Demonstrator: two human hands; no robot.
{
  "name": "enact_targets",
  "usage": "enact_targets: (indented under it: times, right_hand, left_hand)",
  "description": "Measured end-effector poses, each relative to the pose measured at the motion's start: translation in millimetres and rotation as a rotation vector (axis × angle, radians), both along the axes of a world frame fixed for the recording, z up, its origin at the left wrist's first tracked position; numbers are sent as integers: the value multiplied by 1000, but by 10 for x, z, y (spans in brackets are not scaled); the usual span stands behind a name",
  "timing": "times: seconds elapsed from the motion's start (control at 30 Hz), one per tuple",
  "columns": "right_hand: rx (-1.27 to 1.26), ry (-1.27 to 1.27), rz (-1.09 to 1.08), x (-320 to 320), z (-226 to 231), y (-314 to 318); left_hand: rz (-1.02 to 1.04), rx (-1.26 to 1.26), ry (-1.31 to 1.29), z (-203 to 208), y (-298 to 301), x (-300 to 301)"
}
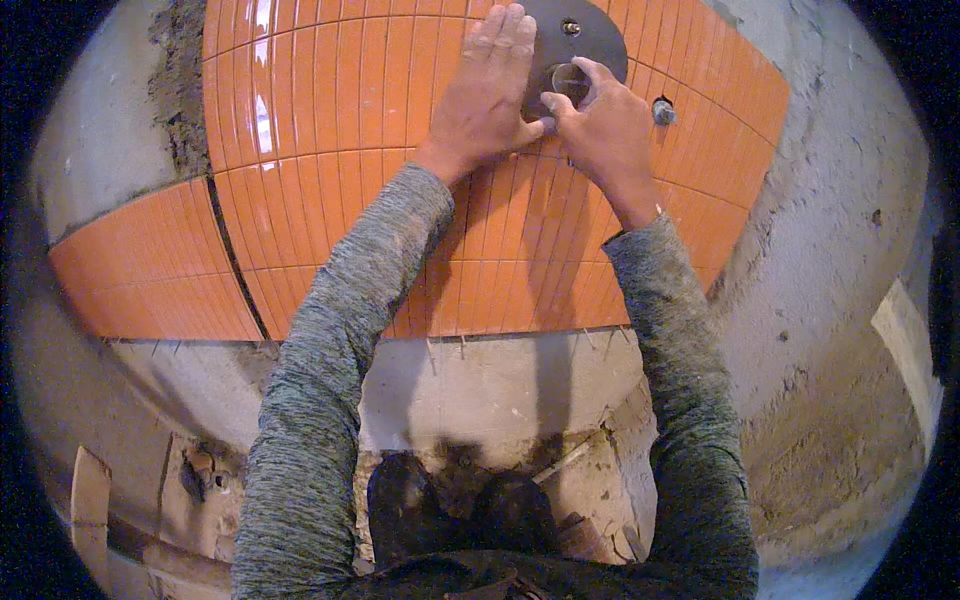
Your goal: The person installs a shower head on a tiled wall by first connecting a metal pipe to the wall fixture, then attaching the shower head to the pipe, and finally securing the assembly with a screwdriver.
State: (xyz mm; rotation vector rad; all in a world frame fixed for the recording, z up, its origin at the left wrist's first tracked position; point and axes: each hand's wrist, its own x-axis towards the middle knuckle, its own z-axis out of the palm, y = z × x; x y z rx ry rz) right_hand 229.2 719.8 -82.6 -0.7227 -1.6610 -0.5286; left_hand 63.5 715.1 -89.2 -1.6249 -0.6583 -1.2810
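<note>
A dark grey disc-shaped plate [600,45] lies against a wall of glossy orange tiles [330,210]. My left hand [485,95] presses flat on its left side, fingers stretched out and thumb pointing right. Thumb and fingertips of my right hand [607,120] curl round a small round ring [570,80] at the plate's lower part. Whether the ring is loose or part of the plate, I cannot tell. Above it, a brass-coloured pipe fitting [571,27] shows through the plate.
A metal pipe end [663,110] sticks out of a hole in the tiles on the right. Bare rough plaster [820,210] covers the right wall. Small spacers [462,342] poke out under the lowest tile row. Rubble and wood scraps [90,500] lie on the floor, lower left.
</note>
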Motion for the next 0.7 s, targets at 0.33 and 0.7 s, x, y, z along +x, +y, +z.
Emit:
enact_targets:
  times: [0.33, 0.7]
  right_hand:
    - [59, -32, -22, -42, -17, 104]
    - [-71, 19, 36, 11, -197, -61]
  left_hand:
    - [-16, 22, -36, -34, -4, 46]
    - [54, 46, 21, -10, 23, -51]
